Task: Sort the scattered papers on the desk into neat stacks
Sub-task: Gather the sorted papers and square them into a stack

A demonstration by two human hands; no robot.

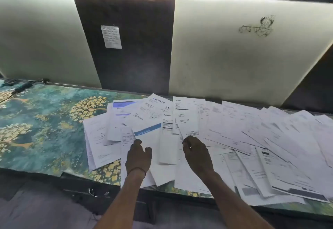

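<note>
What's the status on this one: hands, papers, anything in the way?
Both hands on the pile: left hand, right hand, grip unclear. Papers scattered, overlapping, no stacks yet. Nothing in the way.

Floral cover point(45, 120) spread left of the grip. Note point(111, 37) pinned on dark panel point(126, 52) above. Sketch point(257, 27) drawn on white board point(234, 66), upper right.

Both bare forearms reach forward toward twelve o'clock. The left hand point(138, 156) lies palm down, fingers loosely curled, a thin band at its wrist. The right hand point(197, 154), toward one o'clock, curls its fingertips downward, a ring showing.
</note>
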